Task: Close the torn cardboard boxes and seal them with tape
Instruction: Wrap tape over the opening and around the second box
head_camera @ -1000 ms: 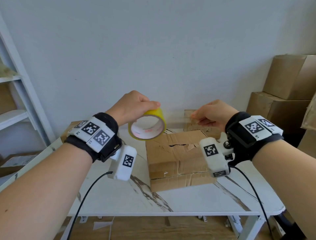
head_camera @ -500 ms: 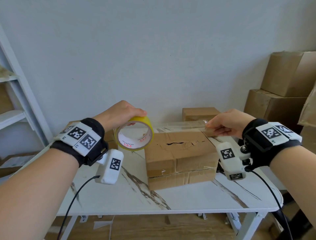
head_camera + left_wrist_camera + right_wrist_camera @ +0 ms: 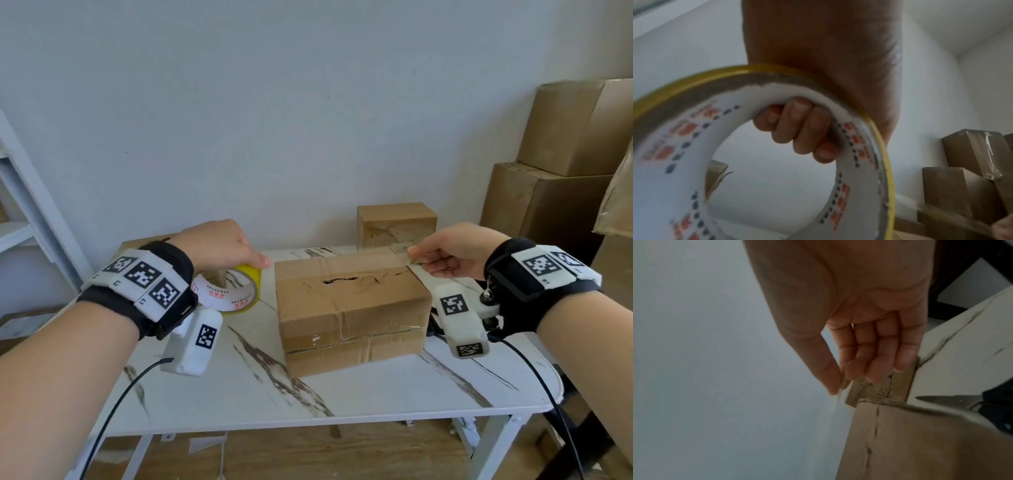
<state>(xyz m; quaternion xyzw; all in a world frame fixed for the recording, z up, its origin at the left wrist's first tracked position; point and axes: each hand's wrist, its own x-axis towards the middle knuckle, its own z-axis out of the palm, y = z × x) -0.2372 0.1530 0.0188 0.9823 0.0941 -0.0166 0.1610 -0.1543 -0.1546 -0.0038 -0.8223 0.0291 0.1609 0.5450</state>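
Note:
A brown cardboard box point(image 3: 349, 308) with a torn top stands mid-table. My left hand point(image 3: 239, 260) grips the yellow tape roll point(image 3: 236, 294) just left of the box, low over the table. In the left wrist view its fingers point(image 3: 801, 129) curl through the roll's point(image 3: 863, 146) core. My right hand point(image 3: 416, 257) pinches the free end of the clear tape strip point(image 3: 399, 247) at the box's far right corner. In the right wrist view the thumb and fingers point(image 3: 851, 369) meet on that end above the box point(image 3: 920, 443). The strip stretches across the box's top.
A small taped box point(image 3: 397, 222) sits behind the torn one against the wall. Large boxes point(image 3: 565, 144) are stacked at the right, and a white shelf point(image 3: 20, 205) stands left. Scissors point(image 3: 941, 400) lie on the white marble table point(image 3: 342, 394) right of the box.
Both hands have come down and moved apart. The roll dropped to the box's left side, and the stretched strip lowered onto the box top.

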